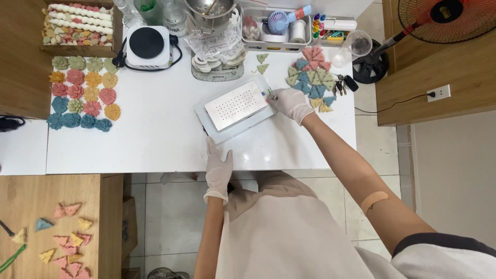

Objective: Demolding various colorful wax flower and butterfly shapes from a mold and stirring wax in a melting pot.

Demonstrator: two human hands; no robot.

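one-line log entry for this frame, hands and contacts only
left hand: flat on white table, by tray corner | right hand: grip at right edge of perforated metal plate | triangle pieces beside right hand

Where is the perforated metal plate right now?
In the head view, the perforated metal plate lies mid-table on a white base, between the left hand and right hand.

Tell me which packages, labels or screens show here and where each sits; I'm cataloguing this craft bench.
No screens show.
Crinkled clear plastic bag: back of the white table, in front of the metal pot.
Clear bottles with labels: back edge, left of the pot; print too small to tell.
White basket: back centre, holding a small blue fan and tape rolls.
Wooden box: top left, filled with pastel pieces.
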